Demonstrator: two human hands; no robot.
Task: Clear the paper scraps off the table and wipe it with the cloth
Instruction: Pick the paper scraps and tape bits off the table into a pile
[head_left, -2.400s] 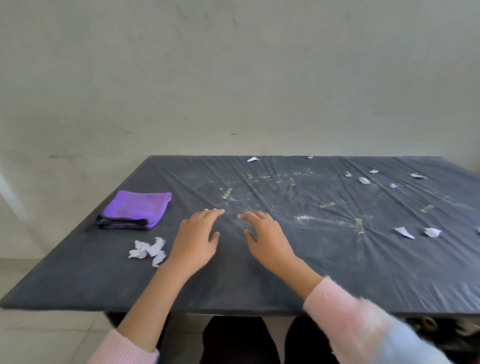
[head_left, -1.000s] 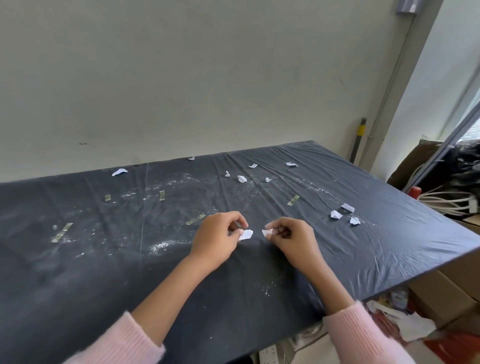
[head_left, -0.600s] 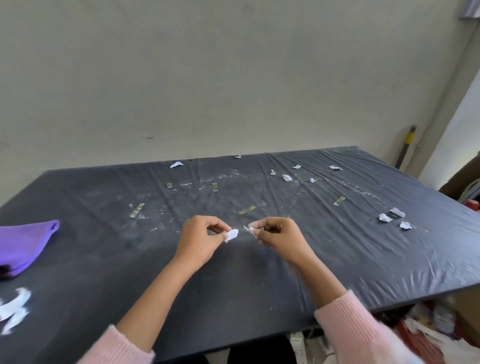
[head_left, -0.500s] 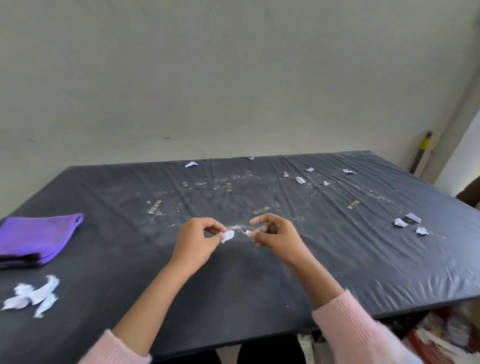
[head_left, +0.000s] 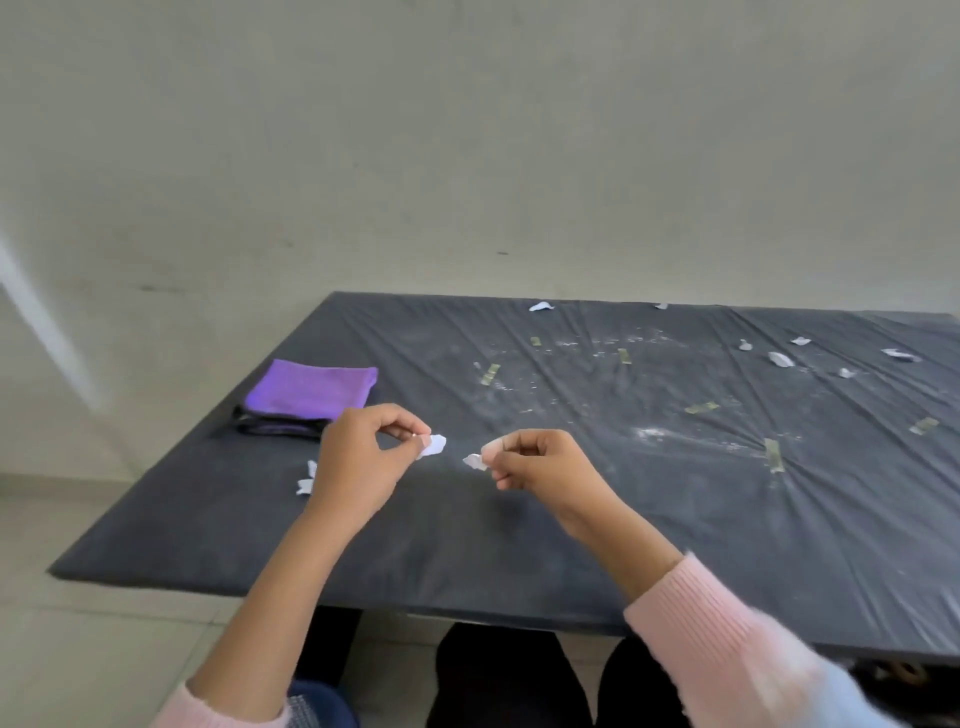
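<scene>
Far left, the purple cloth (head_left: 311, 389) lies folded near the left edge of the desk (head_left: 519, 545). Just in front of it, a few white scraps (head_left: 306, 478) peek out beside the left hand (head_left: 358, 462), whose grip pinches a paper scrap (head_left: 434, 446) between thumb and fingertips over the desk. Close by, the right hand (head_left: 540, 467) has its grip pinching a smaller scrap (head_left: 474, 461), and the two pieces are apart. Off right, loose scraps (head_left: 779, 358) dot the far side of the desk.

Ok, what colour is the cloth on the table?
The cloth is purple, black along its near edge; the head view shows it.
</scene>
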